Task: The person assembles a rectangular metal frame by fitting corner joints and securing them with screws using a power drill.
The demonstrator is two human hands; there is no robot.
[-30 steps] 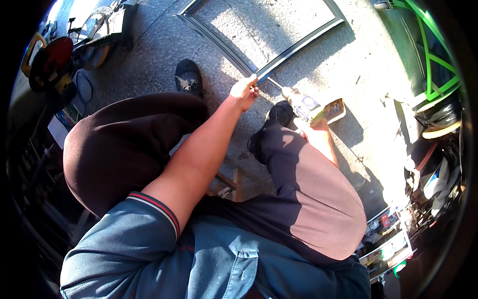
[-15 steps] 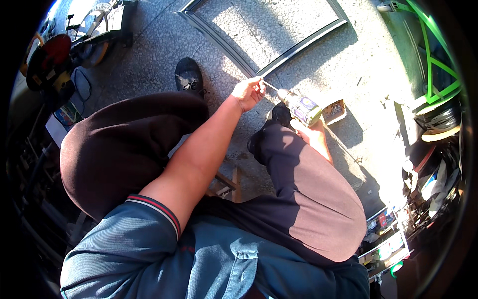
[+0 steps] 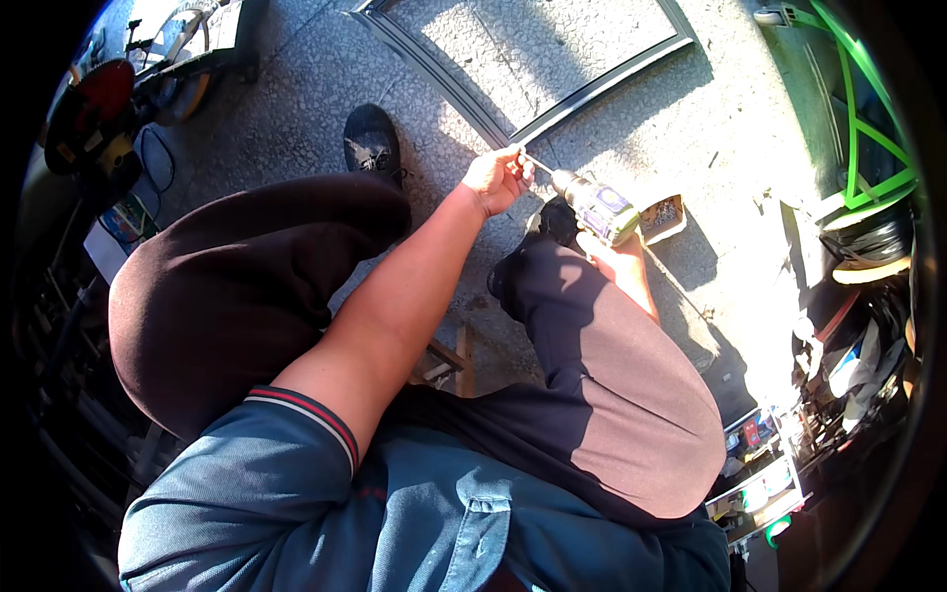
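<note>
A dark metal frame (image 3: 592, 92) lies on the floor ahead, one corner pointing toward me. At that near corner my left hand (image 3: 497, 182) is closed, thumb and fingers pinched around the tip of a long thin bit (image 3: 542, 165); any screw between the fingers is too small to make out. The bit runs out of a cordless drill (image 3: 604, 209) with a pale green and purple body. My right hand (image 3: 617, 259) is wrapped round the drill's grip beside my right knee, partly hidden by the drill body.
Right of the drill sits a small tray (image 3: 663, 219) of small metal pieces. A circular-blade saw (image 3: 99, 109) stands at the far left. Green metal framework (image 3: 856, 128) and a cable spool (image 3: 873, 247) are on the right. A wooden stool (image 3: 456, 363) shows beneath me.
The view has shifted very slightly. Both hands and the drill keep nearly the same place at the frame's corner.
</note>
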